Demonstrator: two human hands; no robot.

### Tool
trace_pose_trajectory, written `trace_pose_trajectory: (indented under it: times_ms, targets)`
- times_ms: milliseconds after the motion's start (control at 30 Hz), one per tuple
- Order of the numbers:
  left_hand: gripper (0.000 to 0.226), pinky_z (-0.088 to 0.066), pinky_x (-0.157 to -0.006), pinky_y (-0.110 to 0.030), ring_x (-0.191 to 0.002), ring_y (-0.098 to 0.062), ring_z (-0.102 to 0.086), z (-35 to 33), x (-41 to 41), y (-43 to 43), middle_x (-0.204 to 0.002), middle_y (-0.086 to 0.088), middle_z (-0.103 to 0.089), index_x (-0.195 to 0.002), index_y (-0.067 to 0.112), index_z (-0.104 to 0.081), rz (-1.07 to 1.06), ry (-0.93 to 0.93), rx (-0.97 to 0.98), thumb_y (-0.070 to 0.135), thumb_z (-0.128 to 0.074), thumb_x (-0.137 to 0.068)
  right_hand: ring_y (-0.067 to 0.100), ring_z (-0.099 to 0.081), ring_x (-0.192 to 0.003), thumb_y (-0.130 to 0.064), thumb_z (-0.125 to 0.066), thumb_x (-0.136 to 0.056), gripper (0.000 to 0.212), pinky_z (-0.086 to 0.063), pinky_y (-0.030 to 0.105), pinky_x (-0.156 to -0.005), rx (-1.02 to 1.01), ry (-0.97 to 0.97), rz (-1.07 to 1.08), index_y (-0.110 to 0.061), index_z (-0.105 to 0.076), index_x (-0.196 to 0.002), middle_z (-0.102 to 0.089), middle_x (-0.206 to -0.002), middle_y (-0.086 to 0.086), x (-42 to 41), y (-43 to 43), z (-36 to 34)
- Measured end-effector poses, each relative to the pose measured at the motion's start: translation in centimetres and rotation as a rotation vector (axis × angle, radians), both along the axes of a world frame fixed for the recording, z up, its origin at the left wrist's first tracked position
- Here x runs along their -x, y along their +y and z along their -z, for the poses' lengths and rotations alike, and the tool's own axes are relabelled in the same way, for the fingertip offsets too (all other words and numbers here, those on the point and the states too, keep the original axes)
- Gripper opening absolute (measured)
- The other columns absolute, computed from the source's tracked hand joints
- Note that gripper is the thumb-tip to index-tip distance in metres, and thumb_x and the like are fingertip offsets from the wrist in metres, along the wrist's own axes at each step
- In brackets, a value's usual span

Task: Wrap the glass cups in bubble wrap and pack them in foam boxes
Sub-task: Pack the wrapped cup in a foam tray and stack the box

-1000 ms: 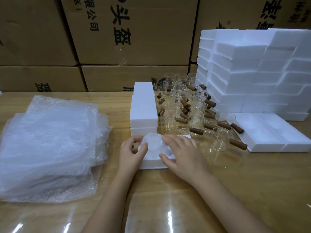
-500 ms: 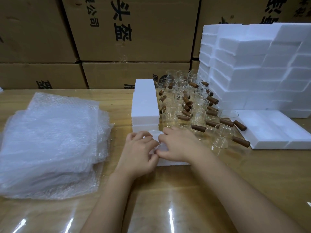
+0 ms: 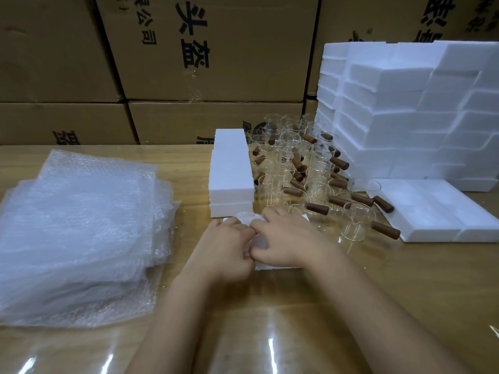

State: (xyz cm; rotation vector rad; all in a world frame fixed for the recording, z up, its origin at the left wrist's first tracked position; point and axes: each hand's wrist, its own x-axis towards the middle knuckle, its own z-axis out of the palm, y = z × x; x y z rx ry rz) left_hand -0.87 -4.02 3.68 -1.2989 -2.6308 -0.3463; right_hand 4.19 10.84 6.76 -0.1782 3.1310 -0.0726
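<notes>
Packing warehouse: stacked cartons (image 3: 210,49), foam boxes (image 3: 391,117)

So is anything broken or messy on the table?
Nothing looks broken or spilled. The glass cups stand upright, though their brown handles point every which way. The bubble wrap pile is untidy, its sheets slid askew. The left hand and right hand hold a wrapped cup on the foam box.

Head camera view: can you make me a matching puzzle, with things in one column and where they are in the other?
1 bubble wrap sheets
2 bare glass cups
3 bubble-wrapped cup
4 cardboard cartons

A behind the table
B held by left hand and right hand
C piled at the table's left
D standing between foam boxes

Pairs: 1-C, 2-D, 3-B, 4-A
</notes>
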Motion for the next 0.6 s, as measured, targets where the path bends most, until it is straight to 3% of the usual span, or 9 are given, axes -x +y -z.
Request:
trace_pose_trajectory:
  times_ms: [100, 200, 367, 500, 600]
  targets:
    - [0.022, -0.035, -0.068, -0.033, -0.082, -0.024, -0.056, 0.5, -0.4, -0.4, -0.074, 0.003, -0.060, -0.076, 0.017, -0.057, 0.069, 0.084, -0.151, 0.023, -0.044, -0.059, 0.025, -0.036, -0.120, -0.057, -0.041, -0.084, 0.050, -0.023, 0.035, -0.079, -0.036, -0.121, 0.029, -0.025, -0.052, -0.122, -0.044, -0.118, 0.005, 0.3, -0.6, -0.9]
    - [0.040, -0.035, -0.070, -0.032, -0.088, -0.024, -0.054, 0.8, -0.7, -1.0, -0.089, 0.000, -0.059, -0.090, 0.013, -0.065, 0.060, 0.140, -0.249, 0.029, -0.045, -0.059, 0.027, -0.036, -0.123, -0.051, -0.047, -0.083, 0.045, -0.026, 0.038, -0.079, -0.107, -0.247, 0.045, -0.028, -0.054, -0.121, -0.042, -0.122, 0.008, 1.2, -1.4, -2.1]
    - [0.040, -0.030, -0.088, -0.033, -0.114, -0.023, -0.054, 1.0, -0.8, -1.5, -0.095, 0.009, -0.062, -0.096, 0.021, -0.061, 0.011, 0.156, -0.201, 0.044, -0.052, -0.064, 0.027, -0.034, -0.122, -0.044, -0.054, -0.081, 0.043, -0.038, 0.044, -0.095, -0.153, -0.318, 0.056, -0.026, -0.055, -0.120, -0.037, -0.127, 0.010, 2.0, -2.2, -2.7]
    - [0.041, -0.037, -0.089, -0.038, -0.112, -0.021, -0.058, 0.5, -1.1, -1.0, -0.087, 0.014, -0.065, -0.092, 0.025, -0.068, -0.042, 0.242, -0.106, 0.053, -0.053, -0.066, 0.024, -0.037, -0.122, -0.044, -0.054, -0.086, 0.050, -0.035, 0.035, -0.082, 0.009, -0.352, -0.029, -0.027, -0.045, -0.131, -0.036, -0.129, 0.006, 1.4, -0.1, -3.0]
    - [0.034, -0.043, -0.085, -0.040, -0.105, -0.022, -0.063, 0.5, -0.8, -0.9, -0.076, 0.015, -0.063, -0.074, 0.025, -0.065, -0.038, 0.294, -0.096, 0.057, -0.056, -0.064, 0.018, -0.051, -0.115, -0.039, -0.054, -0.092, 0.042, -0.044, 0.035, -0.094, 0.326, -0.324, -0.060, -0.026, -0.051, -0.131, -0.046, -0.130, 0.001, 0.7, 2.8, -4.7]
